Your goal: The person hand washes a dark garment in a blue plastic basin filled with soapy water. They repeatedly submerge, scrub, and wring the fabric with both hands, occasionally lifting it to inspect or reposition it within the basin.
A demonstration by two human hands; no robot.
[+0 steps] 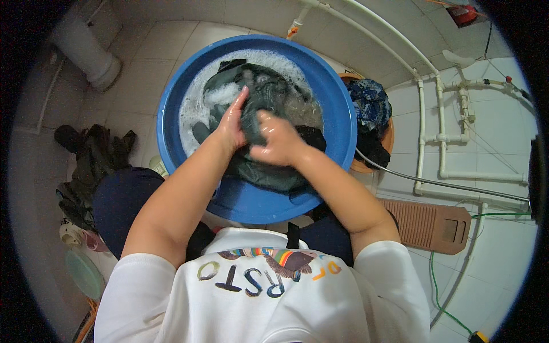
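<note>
A large round blue basin (171, 151) holds soapy water with white foam (191, 100) along its far and left sides. In it lies a wet dark green garment (269, 174), bunched up and partly under the suds. My left hand (233, 123) grips a fold of this cloth from the left, one digit pointing up and away. From the right, my right hand (277, 140) is closed on the same fold, fingers curled and slightly blurred. The bunched cloth sits between both hands. A black piece of cloth (311, 139) shows at the basin's right side.
An orange-brown basin (389, 146) with blue patterned cloth (369, 103) stands at the right. Nearer lies a brown washboard (423, 226). White pipes (440, 120) run along the right wall. Dark clothes (94, 166) are heaped at the left, with a pale green lid (84, 273) nearer.
</note>
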